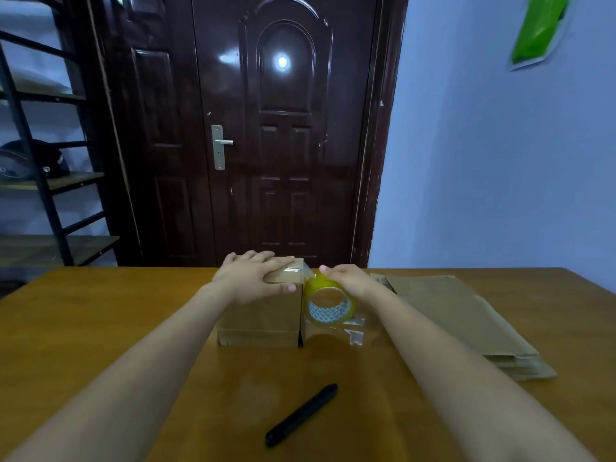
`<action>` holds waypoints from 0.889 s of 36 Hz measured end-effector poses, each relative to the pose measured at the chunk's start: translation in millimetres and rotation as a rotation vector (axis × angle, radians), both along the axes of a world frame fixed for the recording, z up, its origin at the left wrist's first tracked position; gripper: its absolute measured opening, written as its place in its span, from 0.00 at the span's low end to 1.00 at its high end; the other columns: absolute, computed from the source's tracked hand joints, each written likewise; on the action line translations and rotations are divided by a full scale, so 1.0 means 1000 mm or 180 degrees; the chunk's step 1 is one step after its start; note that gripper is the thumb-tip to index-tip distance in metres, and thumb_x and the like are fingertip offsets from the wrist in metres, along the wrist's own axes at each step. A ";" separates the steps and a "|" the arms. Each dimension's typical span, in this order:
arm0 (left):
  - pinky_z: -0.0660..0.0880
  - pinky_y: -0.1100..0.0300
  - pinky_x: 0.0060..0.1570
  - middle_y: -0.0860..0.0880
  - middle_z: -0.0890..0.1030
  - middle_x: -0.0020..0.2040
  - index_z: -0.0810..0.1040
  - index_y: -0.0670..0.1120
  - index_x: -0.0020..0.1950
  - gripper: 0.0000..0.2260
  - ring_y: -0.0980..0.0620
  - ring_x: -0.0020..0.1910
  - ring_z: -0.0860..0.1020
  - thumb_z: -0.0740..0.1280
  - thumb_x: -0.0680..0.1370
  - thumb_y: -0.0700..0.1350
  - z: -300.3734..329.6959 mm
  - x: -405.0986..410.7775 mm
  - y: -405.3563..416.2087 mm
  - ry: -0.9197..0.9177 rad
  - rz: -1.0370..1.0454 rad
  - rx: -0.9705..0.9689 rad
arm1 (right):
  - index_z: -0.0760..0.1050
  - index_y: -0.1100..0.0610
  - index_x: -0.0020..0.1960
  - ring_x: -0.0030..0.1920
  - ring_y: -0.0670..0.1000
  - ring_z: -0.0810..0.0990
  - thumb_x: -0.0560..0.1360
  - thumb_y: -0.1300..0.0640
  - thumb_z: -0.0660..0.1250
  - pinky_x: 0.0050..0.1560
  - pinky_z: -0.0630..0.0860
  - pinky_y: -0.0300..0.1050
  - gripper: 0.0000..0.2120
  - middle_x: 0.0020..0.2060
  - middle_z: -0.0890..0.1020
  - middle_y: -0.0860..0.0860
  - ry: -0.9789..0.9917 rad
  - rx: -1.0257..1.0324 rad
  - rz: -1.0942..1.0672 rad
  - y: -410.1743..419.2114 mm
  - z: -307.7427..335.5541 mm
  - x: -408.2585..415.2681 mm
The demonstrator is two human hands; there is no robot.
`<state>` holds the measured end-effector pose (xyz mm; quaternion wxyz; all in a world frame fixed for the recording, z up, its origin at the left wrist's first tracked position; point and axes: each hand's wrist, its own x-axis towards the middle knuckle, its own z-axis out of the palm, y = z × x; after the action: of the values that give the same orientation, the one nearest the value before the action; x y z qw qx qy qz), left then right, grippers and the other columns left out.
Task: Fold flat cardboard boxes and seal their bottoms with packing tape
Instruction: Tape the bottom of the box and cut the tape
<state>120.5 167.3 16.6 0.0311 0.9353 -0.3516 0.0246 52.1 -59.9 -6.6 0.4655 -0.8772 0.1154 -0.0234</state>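
Observation:
A small folded cardboard box stands on the wooden table. My left hand lies flat on its top, fingers spread, pressing on clear tape there. At the box's right side my right hand grips a yellowish roll of clear packing tape. A strip of tape runs from the roll up over the box's top right edge. A stack of flat cardboard boxes lies to the right.
A black pen-shaped cutter lies on the table near me. A loose scrap of clear tape sits right of the box. A dark door stands behind the table, and metal shelves at far left.

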 end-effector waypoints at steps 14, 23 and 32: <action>0.48 0.40 0.73 0.54 0.57 0.77 0.50 0.69 0.74 0.37 0.47 0.76 0.54 0.47 0.66 0.77 0.000 0.001 -0.001 0.0134 0.0045 -0.0045 | 0.76 0.58 0.38 0.37 0.53 0.77 0.75 0.57 0.60 0.38 0.73 0.50 0.10 0.35 0.80 0.54 -0.1553 -0.0903 -0.0675 0.015 0.011 -0.024; 0.50 0.41 0.71 0.54 0.59 0.76 0.52 0.68 0.74 0.37 0.48 0.75 0.56 0.48 0.66 0.77 0.001 -0.002 0.000 0.0129 0.0047 -0.0117 | 0.78 0.53 0.48 0.46 0.48 0.77 0.75 0.54 0.65 0.50 0.77 0.49 0.05 0.46 0.80 0.49 -0.0046 -0.2104 0.1659 0.052 -0.032 -0.065; 0.48 0.40 0.71 0.54 0.59 0.76 0.51 0.68 0.74 0.38 0.47 0.75 0.55 0.48 0.65 0.78 -0.001 -0.001 0.002 0.0152 0.0065 -0.0131 | 0.79 0.50 0.56 0.54 0.50 0.67 0.76 0.49 0.65 0.56 0.69 0.51 0.11 0.51 0.73 0.49 -0.0185 -0.2636 0.2406 0.076 -0.054 -0.087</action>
<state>119.2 168.9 15.9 0.0585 0.9383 -0.3407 0.0098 -34.7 16.3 -60.6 0.0612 -0.9661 -0.2387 0.0775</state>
